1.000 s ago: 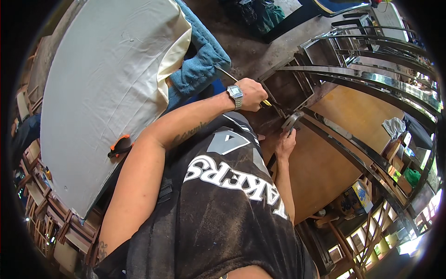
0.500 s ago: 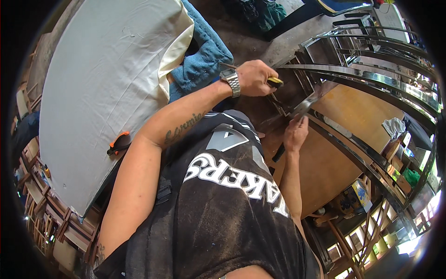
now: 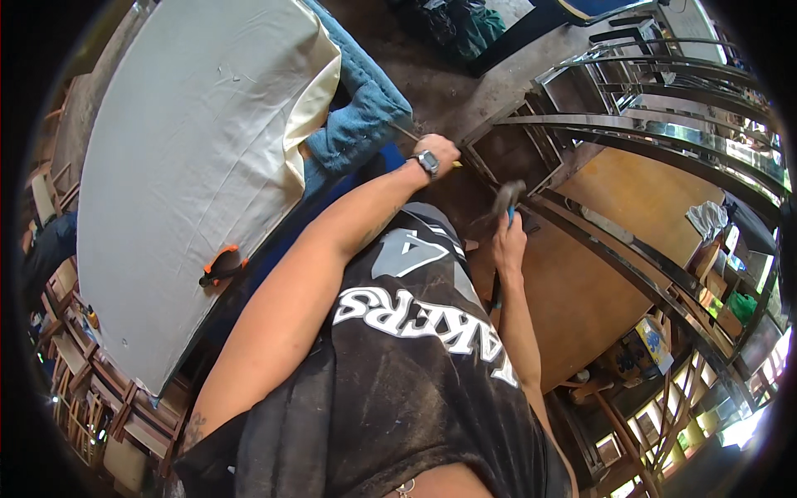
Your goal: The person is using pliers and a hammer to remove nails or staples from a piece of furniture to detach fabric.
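My left hand (image 3: 439, 150), wearing a wristwatch, is closed round a screwdriver. The yellow end of its handle shows at the fist, and the thin metal shaft (image 3: 406, 131) reaches left to the edge of the blue fabric (image 3: 361, 116). My right hand (image 3: 508, 245) grips a hammer (image 3: 509, 196). Its head is up, slightly smeared by motion, a short gap to the right of the screwdriver handle. Pale cloth (image 3: 191, 149) covers the large padded piece at my left, its loose cream edge bunched beside the blue fabric. On the cloth lie pliers (image 3: 220, 267) with orange and black handles.
Curved, shiny metal frames (image 3: 639, 249) stand at my right, around a brown wooden panel (image 3: 556, 307). A green bag (image 3: 743, 307) and a crumpled whitish cloth (image 3: 707, 221) lie farther right. Stacked wooden frames (image 3: 124, 419) fill the lower left. Dark bags (image 3: 465, 29) sit at the back.
My left hand has moved left and slightly nearer with the screwdriver. The hammer in my right hand has swung left, closer to the screwdriver handle.
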`<action>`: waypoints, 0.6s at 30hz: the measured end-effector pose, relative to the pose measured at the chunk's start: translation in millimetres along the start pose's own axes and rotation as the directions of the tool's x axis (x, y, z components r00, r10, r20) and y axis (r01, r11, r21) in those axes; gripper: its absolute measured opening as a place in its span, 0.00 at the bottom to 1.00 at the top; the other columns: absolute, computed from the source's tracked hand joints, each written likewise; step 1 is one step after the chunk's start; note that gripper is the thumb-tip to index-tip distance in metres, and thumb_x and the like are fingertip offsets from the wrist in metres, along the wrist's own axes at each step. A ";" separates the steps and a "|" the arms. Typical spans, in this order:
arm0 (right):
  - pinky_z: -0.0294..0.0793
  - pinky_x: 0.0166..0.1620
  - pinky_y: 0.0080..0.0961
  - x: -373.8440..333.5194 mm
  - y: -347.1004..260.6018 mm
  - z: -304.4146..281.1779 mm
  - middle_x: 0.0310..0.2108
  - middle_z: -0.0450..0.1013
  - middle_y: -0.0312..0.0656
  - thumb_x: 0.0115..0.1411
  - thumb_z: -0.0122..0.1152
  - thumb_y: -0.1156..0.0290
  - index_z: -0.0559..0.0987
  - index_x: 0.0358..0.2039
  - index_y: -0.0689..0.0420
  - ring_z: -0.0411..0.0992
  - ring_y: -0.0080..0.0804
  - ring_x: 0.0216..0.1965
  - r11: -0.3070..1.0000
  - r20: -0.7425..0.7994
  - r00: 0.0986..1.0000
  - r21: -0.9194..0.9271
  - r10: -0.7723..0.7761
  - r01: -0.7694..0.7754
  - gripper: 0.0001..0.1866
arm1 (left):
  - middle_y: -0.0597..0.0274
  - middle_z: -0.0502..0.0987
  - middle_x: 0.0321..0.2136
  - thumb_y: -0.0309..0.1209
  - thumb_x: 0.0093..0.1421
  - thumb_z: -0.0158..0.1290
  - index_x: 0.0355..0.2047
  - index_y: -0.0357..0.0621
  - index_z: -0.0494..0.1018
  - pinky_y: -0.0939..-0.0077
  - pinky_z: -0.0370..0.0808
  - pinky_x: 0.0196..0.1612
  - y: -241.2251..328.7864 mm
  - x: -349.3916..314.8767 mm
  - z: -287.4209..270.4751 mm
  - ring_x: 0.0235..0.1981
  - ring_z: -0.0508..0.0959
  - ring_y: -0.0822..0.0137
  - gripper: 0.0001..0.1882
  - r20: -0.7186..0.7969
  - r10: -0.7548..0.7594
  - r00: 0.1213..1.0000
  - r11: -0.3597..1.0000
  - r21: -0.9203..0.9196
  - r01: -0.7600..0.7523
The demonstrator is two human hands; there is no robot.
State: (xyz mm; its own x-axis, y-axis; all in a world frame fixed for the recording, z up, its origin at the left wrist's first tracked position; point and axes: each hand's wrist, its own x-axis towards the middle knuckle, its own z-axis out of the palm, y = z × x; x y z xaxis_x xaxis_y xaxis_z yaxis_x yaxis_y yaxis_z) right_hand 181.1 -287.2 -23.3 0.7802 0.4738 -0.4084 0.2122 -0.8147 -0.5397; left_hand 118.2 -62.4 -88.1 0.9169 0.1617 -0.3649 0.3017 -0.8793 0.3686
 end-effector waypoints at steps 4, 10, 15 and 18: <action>0.66 0.29 0.44 -29.1 75.8 -10.9 0.22 0.70 0.58 0.66 0.42 0.52 0.71 0.35 0.60 0.71 0.57 0.26 0.990 -0.080 0.989 -0.063 0.121 -0.127 0.22 | 0.56 0.80 0.27 0.32 0.48 0.52 0.25 0.47 0.80 0.65 0.77 0.33 5.5 -8.0 8.0 0.33 0.81 0.58 0.08 0.069 0.004 0.998 0.999 0.034 -0.006; 0.66 0.30 0.44 -30.5 94.8 -1.7 0.22 0.70 0.57 0.67 0.40 0.53 0.71 0.35 0.60 0.70 0.57 0.26 0.951 -0.116 0.944 0.023 0.308 -0.307 0.21 | 0.52 0.79 0.23 0.32 0.42 0.53 0.21 0.44 0.78 0.63 0.77 0.31 33.9 -19.7 -50.5 0.28 0.80 0.53 0.07 -0.108 0.174 0.979 0.973 -0.136 -0.188; 0.66 0.29 0.41 -12.3 59.4 -9.0 0.20 0.69 0.54 0.66 0.41 0.53 0.71 0.33 0.60 0.70 0.52 0.24 0.999 -0.166 0.985 -0.012 0.049 -0.051 0.21 | 0.53 0.77 0.21 0.34 0.43 0.54 0.22 0.47 0.76 0.61 0.76 0.31 20.6 -22.1 -68.3 0.27 0.79 0.52 0.07 -0.265 0.177 0.948 0.942 -0.235 -0.241; 0.66 0.28 0.38 -7.9 31.5 -17.7 0.19 0.68 0.51 0.66 0.42 0.53 0.71 0.33 0.60 0.69 0.47 0.22 1.000 -0.151 0.988 0.009 0.023 -0.022 0.21 | 0.53 0.76 0.19 0.34 0.43 0.56 0.20 0.46 0.73 0.60 0.75 0.29 14.0 -24.6 -69.3 0.26 0.78 0.51 0.07 -0.375 0.212 0.902 0.904 -0.277 -0.327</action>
State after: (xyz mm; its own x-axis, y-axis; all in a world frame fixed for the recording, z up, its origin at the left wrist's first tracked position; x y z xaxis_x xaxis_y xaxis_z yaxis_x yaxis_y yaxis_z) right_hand 192.0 -322.4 -24.1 0.8648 0.3987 -0.3052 0.1895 -0.8221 -0.5369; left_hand 118.0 -47.6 -14.7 0.9893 0.1281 0.0696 0.0451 -0.7233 0.6891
